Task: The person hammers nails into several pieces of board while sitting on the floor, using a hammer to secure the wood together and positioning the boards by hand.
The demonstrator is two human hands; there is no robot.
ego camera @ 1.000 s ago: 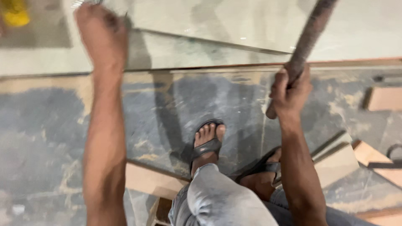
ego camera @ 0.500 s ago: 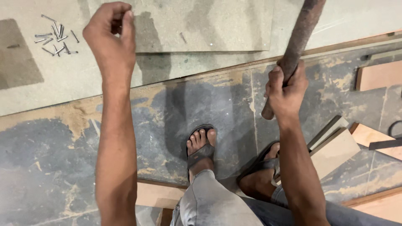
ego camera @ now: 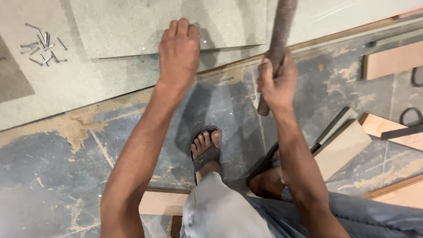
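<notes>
The fingers of the left hand [ego camera: 178,53] lie flat and together, palm down, pressing on the near edge of a smaller pale grey-green rectangular board [ego camera: 132,26]; a tiny bright nail point shows just beside the fingertips, though whether they pinch it I cannot tell. That board lies on a larger pale sheet [ego camera: 66,88] of the same material, whose edge runs slantwise under the wrist. The fingers of the right hand [ego camera: 275,81] are wrapped tight around a dark, rough, round wooden handle [ego camera: 282,26], its long axis rising away from the fist toward the top edge, the head out of view. The handle stands just right of the left fingertips, so the right hand is nearer it. Well left of the left fingers lies a loose scatter of thin grey steel nails [ego camera: 42,44]. Below both wrists is dusty grey floor [ego camera: 53,167] and a sandalled foot [ego camera: 206,147].
</notes>
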